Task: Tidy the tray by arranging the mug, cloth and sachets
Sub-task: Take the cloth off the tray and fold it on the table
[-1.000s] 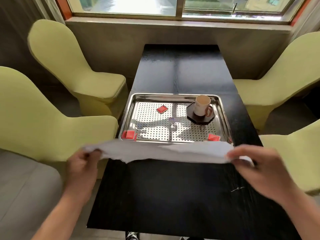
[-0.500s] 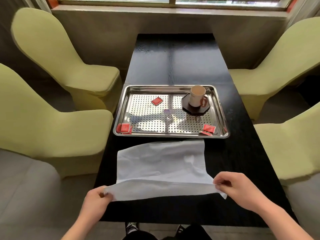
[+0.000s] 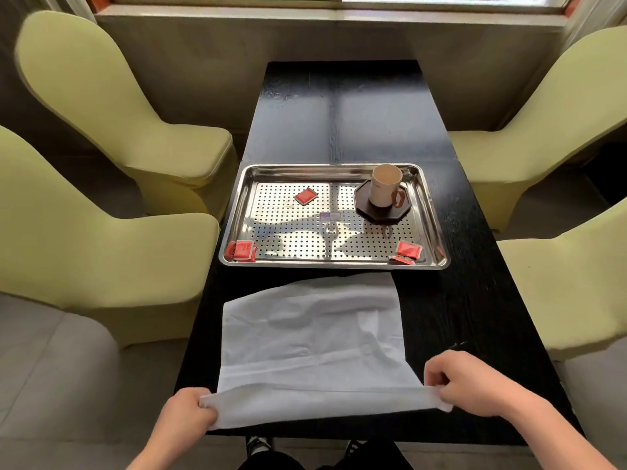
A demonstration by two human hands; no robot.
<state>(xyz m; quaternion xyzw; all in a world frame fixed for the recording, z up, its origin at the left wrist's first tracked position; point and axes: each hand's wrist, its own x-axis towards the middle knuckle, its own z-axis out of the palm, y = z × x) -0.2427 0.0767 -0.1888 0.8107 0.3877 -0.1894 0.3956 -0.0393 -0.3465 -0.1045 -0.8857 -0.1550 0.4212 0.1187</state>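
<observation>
A white cloth lies spread on the black table in front of the steel tray. My left hand pinches its near left corner and my right hand pinches its near right corner, the near edge lifted slightly. On the tray a white mug stands upright on a dark octagonal coaster at the back right. Red sachets lie apart: one at the back middle, some in the front left corner, others in the front right corner.
Four chairs with yellow-green covers flank the table, two on the left and two on the right. A window sill runs along the far wall. My shoes show under the near table edge.
Both hands have pulled the cloth back toward me and down, from held stretched in the air near the tray to lying spread flat on the table.
</observation>
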